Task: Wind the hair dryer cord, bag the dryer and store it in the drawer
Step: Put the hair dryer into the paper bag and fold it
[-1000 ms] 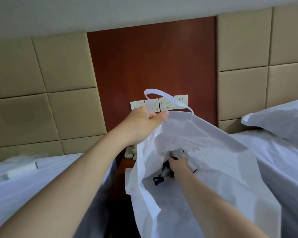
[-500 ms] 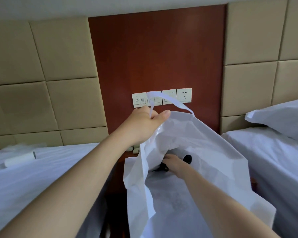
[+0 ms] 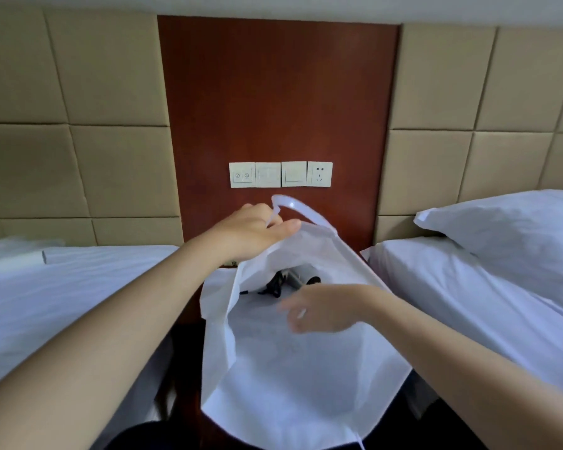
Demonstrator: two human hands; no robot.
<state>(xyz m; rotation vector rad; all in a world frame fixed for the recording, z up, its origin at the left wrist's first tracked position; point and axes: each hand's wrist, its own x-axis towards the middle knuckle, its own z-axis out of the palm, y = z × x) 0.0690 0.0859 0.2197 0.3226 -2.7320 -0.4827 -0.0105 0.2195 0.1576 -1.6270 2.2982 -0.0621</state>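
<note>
White bag [image 3: 290, 384]: left hand [image 3: 251, 232] pinching rim, holding mouth gaping wide; right hand [image 3: 322, 308] hovering loose-fingered, empty, inside opening. Hair dryer [image 3: 294, 277] lying crosswise deep inside, dark end pointing right.

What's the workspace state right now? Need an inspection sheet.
surface: left bed and right bed, white sheets; whatever stands between them is hidden by the white bag.
job's things: hair dryer lies inside the white bag; drawer not seen.
clutter: white roll on left bed; pillow on right bed.
grippers: left hand grips the bag's rim; right hand open at the bag mouth, blurred.
cables: black cord bundled beside the dryer.
surroundings: switch panel on wood panel.
</note>
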